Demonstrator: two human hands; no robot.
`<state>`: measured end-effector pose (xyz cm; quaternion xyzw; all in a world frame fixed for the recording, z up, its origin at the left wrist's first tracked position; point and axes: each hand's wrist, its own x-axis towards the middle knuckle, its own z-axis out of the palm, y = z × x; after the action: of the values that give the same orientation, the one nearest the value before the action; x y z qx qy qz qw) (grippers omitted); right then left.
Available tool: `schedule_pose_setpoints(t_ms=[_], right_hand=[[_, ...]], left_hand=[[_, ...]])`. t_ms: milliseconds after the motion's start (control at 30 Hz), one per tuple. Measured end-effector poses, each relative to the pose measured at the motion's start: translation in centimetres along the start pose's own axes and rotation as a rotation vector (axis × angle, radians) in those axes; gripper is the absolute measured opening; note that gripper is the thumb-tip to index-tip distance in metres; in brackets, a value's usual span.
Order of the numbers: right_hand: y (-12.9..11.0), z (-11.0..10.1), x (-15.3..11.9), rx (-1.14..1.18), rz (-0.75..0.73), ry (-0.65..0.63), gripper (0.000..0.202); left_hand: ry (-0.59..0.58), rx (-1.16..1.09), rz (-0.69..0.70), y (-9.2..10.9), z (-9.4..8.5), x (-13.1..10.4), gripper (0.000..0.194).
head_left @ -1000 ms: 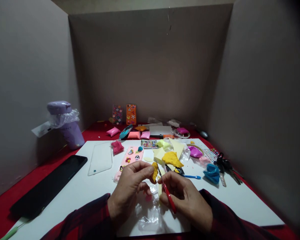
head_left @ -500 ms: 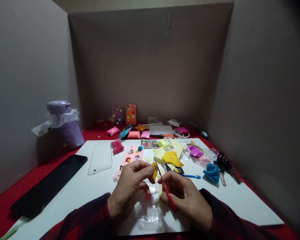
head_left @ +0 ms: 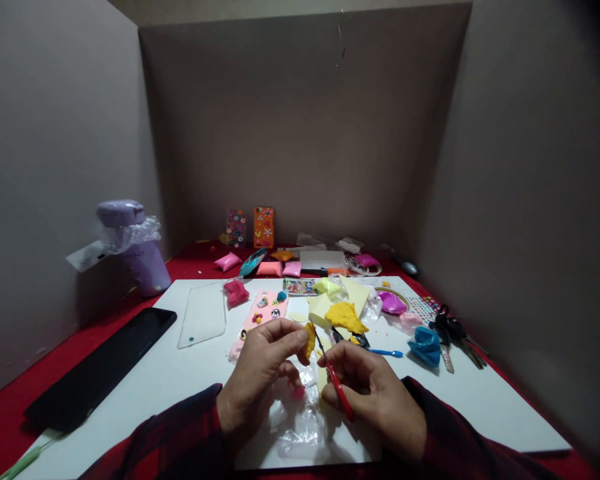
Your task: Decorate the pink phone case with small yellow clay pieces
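Observation:
My left hand (head_left: 263,373) pinches a small flat piece of yellow clay (head_left: 311,343) between thumb and fingertips. Red-handled scissors (head_left: 339,392) are in my right hand (head_left: 377,393), their blades pointing up and left beside the clay piece. A larger yellow clay lump (head_left: 347,317) lies just beyond, on pale yellow paper (head_left: 357,293). Under my hands is crumpled clear plastic (head_left: 303,427) with a bit of pink near it. The pink phone case (head_left: 265,312) with small clay figures lies beyond my left hand, which partly covers it.
The white board (head_left: 145,393) carries a clear case (head_left: 203,317), a black phone (head_left: 103,367), blue clay (head_left: 425,347), keys (head_left: 447,333) and a blue tool (head_left: 387,353). A purple bottle (head_left: 140,257) stands at left. Decorated cases (head_left: 263,227) lean at the back wall.
The whole view has shifted very slightly. Both hands hold nearly the same pose, with the clay piece and scissors still side by side.

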<state>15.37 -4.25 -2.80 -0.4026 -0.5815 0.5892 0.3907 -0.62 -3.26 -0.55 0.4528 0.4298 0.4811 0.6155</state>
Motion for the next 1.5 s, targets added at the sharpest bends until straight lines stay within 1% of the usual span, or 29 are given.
schedule_pose_setpoints(t_ms=[233, 400, 533, 700, 900, 1133, 1267, 1500], right_hand=[[0.0, 0.0, -0.1, -0.025, 0.005, -0.009, 0.025], [0.2, -0.2, -0.1, -0.035, 0.007, -0.006, 0.02], [0.2, -0.2, -0.1, -0.061, 0.012, 0.003, 0.019], [0.3, -0.1, -0.2, -0.041, -0.003, -0.004, 0.018], [0.2, -0.1, -0.1, -0.016, 0.01, 0.003, 0.02], [-0.2, 0.1, -0.2, 0.022, 0.031, 0.027, 0.021], [-0.4, 0.1, -0.3, 0.038, 0.045, 0.041, 0.025], [0.7, -0.3, 0.1, 0.0, 0.05, 0.063, 0.029]], left_hand=[[-0.013, -0.013, 0.028, -0.2, 0.1, 0.0, 0.021], [-0.028, -0.008, 0.034, 0.0, 0.2, 0.1, 0.02], [-0.015, -0.008, 0.015, 0.2, 0.3, 0.0, 0.02], [-0.006, -0.005, 0.029, 0.2, 0.2, -0.1, 0.02], [-0.002, -0.005, 0.019, 0.1, 0.2, 0.0, 0.018], [-0.002, 0.007, 0.045, 0.0, 0.0, 0.3, 0.017], [0.004, 0.004, 0.037, -0.1, 0.0, 0.2, 0.017], [0.0, -0.029, 0.012, 0.0, 0.0, 0.1, 0.019]])
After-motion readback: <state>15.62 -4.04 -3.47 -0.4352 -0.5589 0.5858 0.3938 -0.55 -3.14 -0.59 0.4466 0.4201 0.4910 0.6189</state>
